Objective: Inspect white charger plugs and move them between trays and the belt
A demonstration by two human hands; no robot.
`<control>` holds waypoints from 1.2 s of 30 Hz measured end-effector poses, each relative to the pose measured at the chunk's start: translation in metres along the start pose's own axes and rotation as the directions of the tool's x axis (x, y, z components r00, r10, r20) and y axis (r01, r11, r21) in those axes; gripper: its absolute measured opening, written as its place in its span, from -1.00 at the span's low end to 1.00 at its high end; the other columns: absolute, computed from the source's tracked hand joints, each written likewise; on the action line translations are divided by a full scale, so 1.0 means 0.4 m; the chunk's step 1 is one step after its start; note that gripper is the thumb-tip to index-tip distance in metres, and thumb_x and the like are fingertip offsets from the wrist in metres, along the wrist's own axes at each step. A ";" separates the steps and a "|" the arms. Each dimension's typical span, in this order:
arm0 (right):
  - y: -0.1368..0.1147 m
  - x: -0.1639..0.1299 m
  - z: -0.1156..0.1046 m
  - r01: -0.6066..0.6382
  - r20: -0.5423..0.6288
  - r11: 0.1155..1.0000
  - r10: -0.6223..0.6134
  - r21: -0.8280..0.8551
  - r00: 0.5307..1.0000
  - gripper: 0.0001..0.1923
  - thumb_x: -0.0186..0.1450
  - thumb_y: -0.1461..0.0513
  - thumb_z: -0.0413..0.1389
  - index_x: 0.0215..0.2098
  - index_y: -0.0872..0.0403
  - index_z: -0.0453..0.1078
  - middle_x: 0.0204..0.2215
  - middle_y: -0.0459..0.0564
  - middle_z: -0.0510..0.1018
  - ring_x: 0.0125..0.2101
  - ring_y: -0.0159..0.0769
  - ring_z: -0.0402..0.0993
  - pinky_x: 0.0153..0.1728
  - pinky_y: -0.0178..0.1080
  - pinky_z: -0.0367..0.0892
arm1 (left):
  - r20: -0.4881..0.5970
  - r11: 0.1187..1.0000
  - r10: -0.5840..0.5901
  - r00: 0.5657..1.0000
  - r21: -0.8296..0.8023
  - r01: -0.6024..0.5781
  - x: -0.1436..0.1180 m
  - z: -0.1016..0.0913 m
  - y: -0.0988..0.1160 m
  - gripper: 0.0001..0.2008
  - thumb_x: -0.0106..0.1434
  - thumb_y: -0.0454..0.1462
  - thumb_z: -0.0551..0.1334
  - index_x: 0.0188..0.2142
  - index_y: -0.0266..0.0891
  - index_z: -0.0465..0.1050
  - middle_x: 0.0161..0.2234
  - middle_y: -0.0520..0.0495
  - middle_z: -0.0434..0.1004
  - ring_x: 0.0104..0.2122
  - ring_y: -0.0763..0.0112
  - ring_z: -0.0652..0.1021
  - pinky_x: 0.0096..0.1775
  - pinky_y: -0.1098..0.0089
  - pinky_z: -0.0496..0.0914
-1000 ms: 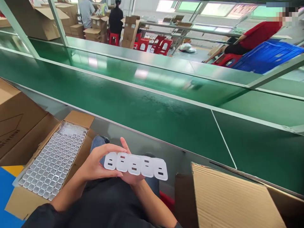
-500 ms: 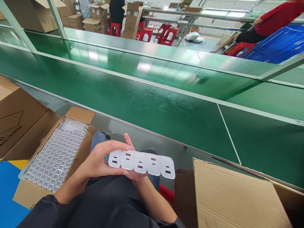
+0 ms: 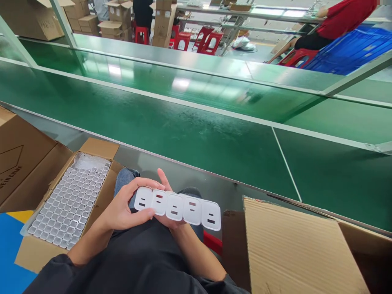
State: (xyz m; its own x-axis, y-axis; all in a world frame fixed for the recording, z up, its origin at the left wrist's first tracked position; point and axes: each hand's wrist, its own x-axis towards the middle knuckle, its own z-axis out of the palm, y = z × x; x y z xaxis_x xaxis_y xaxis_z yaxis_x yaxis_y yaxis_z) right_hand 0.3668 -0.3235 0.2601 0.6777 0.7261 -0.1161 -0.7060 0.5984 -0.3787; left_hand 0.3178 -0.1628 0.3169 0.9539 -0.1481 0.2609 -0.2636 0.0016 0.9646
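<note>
Gripping a row of five white charger housings (image 3: 178, 208) above the lap: left hand (image 3: 124, 208) pinched on the row's left end, thumb below, fingers over the top; right hand (image 3: 167, 204) cupped beneath, mostly hidden. Left of the row, open carton (image 3: 98, 149) of tray-packed parts. Right, brown cardboard flap (image 3: 294, 249). Beyond, green conveyor belt (image 3: 183, 130).
</note>
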 end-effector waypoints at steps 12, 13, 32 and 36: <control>-0.002 0.011 0.003 0.006 0.124 1.000 -0.007 0.009 0.992 -0.14 0.07 -0.16 0.30 0.29 -0.24 0.24 -0.13 0.00 0.57 -0.32 -0.18 0.51 -0.48 -0.22 0.43 | 0.012 0.991 -0.067 0.998 -0.119 0.068 0.003 0.007 -0.007 -0.63 0.31 -0.31 0.24 0.09 -0.04 0.32 0.06 -0.12 0.48 -0.44 0.48 0.59 -0.39 0.43 0.53; -0.002 0.012 0.000 0.007 0.132 1.000 -0.008 0.008 0.991 -0.13 0.07 -0.16 0.30 0.30 -0.24 0.22 -0.13 0.00 0.57 -0.34 -0.20 0.51 -0.47 -0.21 0.44 | 0.001 0.993 -0.065 0.998 -0.100 0.065 0.003 0.007 -0.005 -0.65 0.31 -0.31 0.22 0.08 -0.05 0.33 0.07 -0.13 0.46 -0.43 0.47 0.59 -0.41 0.42 0.53; 0.004 0.006 0.006 -0.074 0.054 0.997 0.075 -0.015 0.996 -0.03 0.07 -0.12 0.33 0.37 -0.15 0.12 0.00 0.09 0.56 -0.05 -0.07 0.52 0.08 0.08 0.31 | 0.029 0.602 0.350 0.936 0.758 -0.248 0.034 0.037 0.045 -0.76 0.28 -0.33 0.28 -0.06 -0.09 0.49 0.04 -0.12 0.50 0.01 0.20 0.50 0.09 0.08 0.36; 0.011 0.008 0.011 -0.076 0.075 0.997 0.075 0.015 0.994 -0.05 0.06 -0.18 0.30 0.34 -0.19 0.17 0.10 0.07 0.48 0.02 -0.06 0.47 0.02 0.04 0.37 | 0.057 0.556 0.358 0.932 0.789 -0.262 0.037 0.039 0.044 -0.79 0.30 -0.34 0.25 -0.09 -0.08 0.52 0.01 -0.09 0.55 -0.04 0.24 0.53 0.14 0.06 0.31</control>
State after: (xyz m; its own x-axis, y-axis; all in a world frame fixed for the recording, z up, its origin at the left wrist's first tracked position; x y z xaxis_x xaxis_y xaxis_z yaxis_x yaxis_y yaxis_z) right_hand 0.3650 -0.3172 0.2620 0.6057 0.7922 -0.0750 -0.7585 0.5463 -0.3553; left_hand 0.3252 -0.1803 0.3371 0.7865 -0.1934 0.5865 -0.5091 -0.7406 0.4385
